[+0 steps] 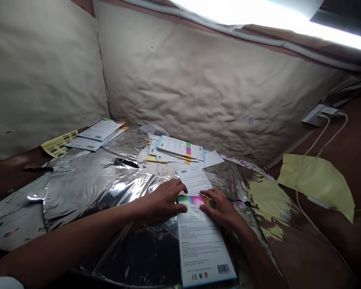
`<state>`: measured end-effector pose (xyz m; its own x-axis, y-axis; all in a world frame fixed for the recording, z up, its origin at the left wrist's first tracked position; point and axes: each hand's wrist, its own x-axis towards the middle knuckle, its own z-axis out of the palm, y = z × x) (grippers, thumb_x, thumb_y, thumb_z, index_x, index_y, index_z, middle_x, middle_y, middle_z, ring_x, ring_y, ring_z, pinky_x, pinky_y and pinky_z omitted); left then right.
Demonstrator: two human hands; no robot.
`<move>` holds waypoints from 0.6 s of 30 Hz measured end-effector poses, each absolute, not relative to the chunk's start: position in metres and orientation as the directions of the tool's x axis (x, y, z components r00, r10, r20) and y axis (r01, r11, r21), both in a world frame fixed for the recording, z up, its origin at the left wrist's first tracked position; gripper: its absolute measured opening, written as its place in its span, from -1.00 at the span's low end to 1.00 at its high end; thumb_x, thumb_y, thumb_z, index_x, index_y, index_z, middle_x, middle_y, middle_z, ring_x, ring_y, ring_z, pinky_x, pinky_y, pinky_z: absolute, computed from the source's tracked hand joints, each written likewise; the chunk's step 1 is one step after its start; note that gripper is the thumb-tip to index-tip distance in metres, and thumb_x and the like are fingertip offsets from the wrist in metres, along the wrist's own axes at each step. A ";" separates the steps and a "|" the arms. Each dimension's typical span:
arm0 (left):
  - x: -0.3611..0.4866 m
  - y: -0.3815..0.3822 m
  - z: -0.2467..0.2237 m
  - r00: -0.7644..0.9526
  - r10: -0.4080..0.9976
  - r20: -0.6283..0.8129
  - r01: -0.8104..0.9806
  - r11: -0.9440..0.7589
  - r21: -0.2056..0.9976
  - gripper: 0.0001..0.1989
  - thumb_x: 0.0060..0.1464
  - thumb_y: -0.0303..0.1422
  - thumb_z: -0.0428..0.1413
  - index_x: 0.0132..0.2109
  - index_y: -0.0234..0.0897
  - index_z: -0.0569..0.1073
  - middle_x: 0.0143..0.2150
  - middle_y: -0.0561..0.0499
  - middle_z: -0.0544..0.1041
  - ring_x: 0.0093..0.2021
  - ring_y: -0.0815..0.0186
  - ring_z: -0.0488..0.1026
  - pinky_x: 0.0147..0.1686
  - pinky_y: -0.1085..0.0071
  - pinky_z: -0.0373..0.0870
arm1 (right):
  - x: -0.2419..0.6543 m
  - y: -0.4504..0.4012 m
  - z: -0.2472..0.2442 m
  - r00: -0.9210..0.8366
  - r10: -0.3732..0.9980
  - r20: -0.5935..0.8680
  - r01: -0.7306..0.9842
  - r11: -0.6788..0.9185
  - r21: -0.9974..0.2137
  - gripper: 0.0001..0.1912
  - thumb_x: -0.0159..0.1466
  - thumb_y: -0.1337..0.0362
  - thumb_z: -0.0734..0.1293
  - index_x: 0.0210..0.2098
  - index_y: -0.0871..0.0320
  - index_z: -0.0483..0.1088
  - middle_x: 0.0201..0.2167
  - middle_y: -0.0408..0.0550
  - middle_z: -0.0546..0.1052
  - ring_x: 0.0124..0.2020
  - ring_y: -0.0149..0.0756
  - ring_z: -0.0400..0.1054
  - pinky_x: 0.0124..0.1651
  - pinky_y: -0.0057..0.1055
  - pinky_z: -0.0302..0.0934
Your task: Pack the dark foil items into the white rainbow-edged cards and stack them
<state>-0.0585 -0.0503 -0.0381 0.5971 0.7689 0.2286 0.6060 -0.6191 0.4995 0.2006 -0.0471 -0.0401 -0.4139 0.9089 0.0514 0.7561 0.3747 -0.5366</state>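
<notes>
Left hand (164,198) and right hand (219,210) rest on opposite edges of a smooth printed paperboard sleeve (200,245), fingers slightly spread and laid flat, with no pinch visible. The sleeve lies near, on crinkled silver foil (84,188). Stacked printed cards (179,147) lie far; a creased yellow paper sheet (317,180) lies right.

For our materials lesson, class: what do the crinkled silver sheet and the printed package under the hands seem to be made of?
The silver sheet looks like metallised film or foil: mirror-bright glare, sharp creases. The printed package looks like smooth coated card, probably paperboard: straight, stiff-looking edges, faint sheen.
</notes>
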 end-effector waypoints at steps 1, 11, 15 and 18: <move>-0.058 -0.051 -0.037 0.581 0.783 0.224 0.613 -0.602 0.512 -0.51 -0.04 -0.23 0.31 0.06 -0.19 0.44 0.05 -0.08 0.41 0.05 0.09 0.34 0.00 0.23 0.31 | 0.202 -0.048 -0.040 -0.393 0.919 0.030 0.767 0.345 -0.541 -0.53 0.15 0.13 0.42 0.05 0.06 0.44 -0.08 0.00 0.45 0.02 -0.09 0.27 0.09 -0.18 0.13; -0.051 -0.050 -0.031 0.467 0.884 -0.038 0.259 -0.096 0.961 -0.29 -0.01 -0.18 0.28 0.27 -0.20 0.28 -0.05 -0.11 0.51 -0.13 0.15 0.50 -0.16 0.27 0.41 | 0.190 -0.055 -0.044 -0.256 0.960 -0.116 0.348 -0.021 -0.937 -0.66 0.00 0.10 0.48 -0.36 0.12 0.33 -0.44 -0.20 0.44 -0.42 -0.35 0.28 -0.36 -0.41 0.15; -0.050 -0.048 -0.027 0.555 0.813 -0.176 -0.036 0.235 0.971 -0.49 0.01 -0.10 0.25 0.03 -0.34 0.50 -0.13 -0.14 0.59 -0.14 0.11 0.54 -0.15 0.29 0.42 | 0.179 -0.055 -0.044 -0.201 0.977 -0.074 0.159 -0.042 -0.986 -0.56 -0.02 0.02 0.51 -0.34 0.11 0.30 -0.46 -0.18 0.49 -0.44 -0.32 0.33 -0.38 -0.40 0.19; -0.053 -0.050 -0.026 0.532 0.834 -0.147 -0.052 0.205 0.977 -0.60 -0.03 -0.17 0.28 -0.10 -0.35 0.55 -0.18 -0.12 0.60 -0.24 0.16 0.54 -0.21 0.32 0.41 | 0.174 -0.051 -0.034 -0.265 0.963 -0.048 0.174 -0.001 -0.985 -0.57 0.03 -0.03 0.48 -0.28 0.16 0.44 -0.35 -0.06 0.57 -0.33 -0.23 0.41 -0.27 -0.33 0.28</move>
